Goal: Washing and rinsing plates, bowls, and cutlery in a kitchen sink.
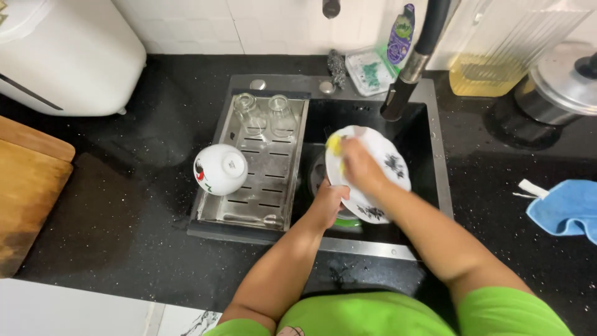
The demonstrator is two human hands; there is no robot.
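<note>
From the head view: the left hand point(328, 202) has its grip clamped on the lower rim of a white flowered plate point(380, 163), held tilted over the sink point(435, 155). The right hand point(360, 167) is closed on a yellow sponge point(334, 144), pressed to the plate's face just above that grip. Left of the grip, a white bowl point(221, 169) and two glasses point(266, 114) sit upturned on the draining tray point(264, 180) (so those look done). Plate's mid-scrub, rinse still to come, I'd say.
</note>
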